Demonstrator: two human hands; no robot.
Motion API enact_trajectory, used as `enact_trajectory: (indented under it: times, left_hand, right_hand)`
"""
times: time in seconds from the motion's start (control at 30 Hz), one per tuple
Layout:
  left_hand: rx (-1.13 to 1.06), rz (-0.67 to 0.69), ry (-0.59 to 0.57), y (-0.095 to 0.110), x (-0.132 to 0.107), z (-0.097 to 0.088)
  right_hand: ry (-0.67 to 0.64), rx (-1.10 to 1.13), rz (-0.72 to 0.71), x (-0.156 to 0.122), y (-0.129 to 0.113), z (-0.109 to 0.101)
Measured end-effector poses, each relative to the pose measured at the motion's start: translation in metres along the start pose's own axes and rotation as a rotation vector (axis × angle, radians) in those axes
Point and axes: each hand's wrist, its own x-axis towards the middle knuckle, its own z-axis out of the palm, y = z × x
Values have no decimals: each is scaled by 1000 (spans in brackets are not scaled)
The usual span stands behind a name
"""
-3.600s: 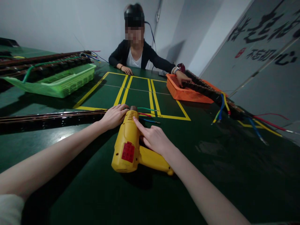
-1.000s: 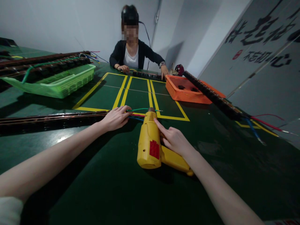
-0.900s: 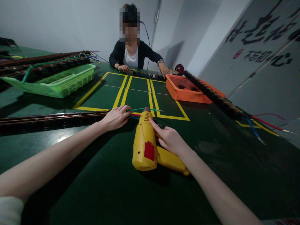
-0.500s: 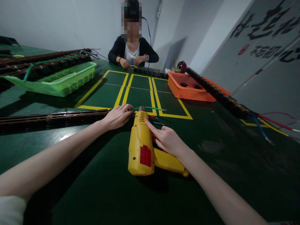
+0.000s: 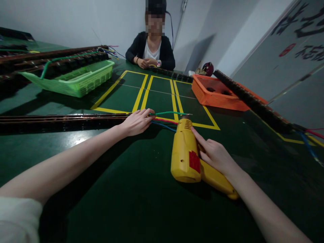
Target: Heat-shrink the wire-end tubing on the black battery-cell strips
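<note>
My right hand [image 5: 217, 155] is wrapped round the handle of a yellow heat gun [image 5: 184, 152], its index finger stretched along the barrel. The metal nozzle [image 5: 186, 117] points away from me, close to the free ends of the wires. My left hand [image 5: 138, 121] is closed over the wires where they leave a long dark strip [image 5: 63, 124]; the fingertips partly hide them. From under the fingers a green wire [image 5: 168, 112], a red wire [image 5: 164, 120] and a blue wire [image 5: 164, 125] run right. The heat gun covers the ends of the red and blue ones.
A green basket [image 5: 76, 88] stands at the left beside several dark strips [image 5: 68, 55]. To the right, another dark strip [image 5: 253, 101] leans across an orange basket [image 5: 202, 96]. Yellow tape [image 5: 141, 94] marks the green table [image 5: 131, 195]. A co-worker [image 5: 152, 50] sits opposite.
The heat gun has moved right along the wires, away from my left hand, uncovering more of the red and blue wires. The view has shifted. The co-worker's hands have come together.
</note>
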Motion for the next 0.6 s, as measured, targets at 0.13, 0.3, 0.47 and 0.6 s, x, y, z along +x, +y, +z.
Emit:
enact_trajectory:
  times: [0.13, 0.3, 0.47, 0.6]
  left_hand:
    - [-9, 5, 3, 1, 0, 1]
    - [-17, -7, -20, 2, 1, -1]
    - [-24, -1, -17, 2, 0, -2]
    - [-47, -8, -9, 2, 0, -2]
  right_hand:
    - [-9, 39, -34, -2, -8, -3]
    - [-60, 169, -161, 4, -48, -3]
    - [-114, 333, -234, 19, -75, -21]
    - [-51, 393, -205, 52, -77, -41]
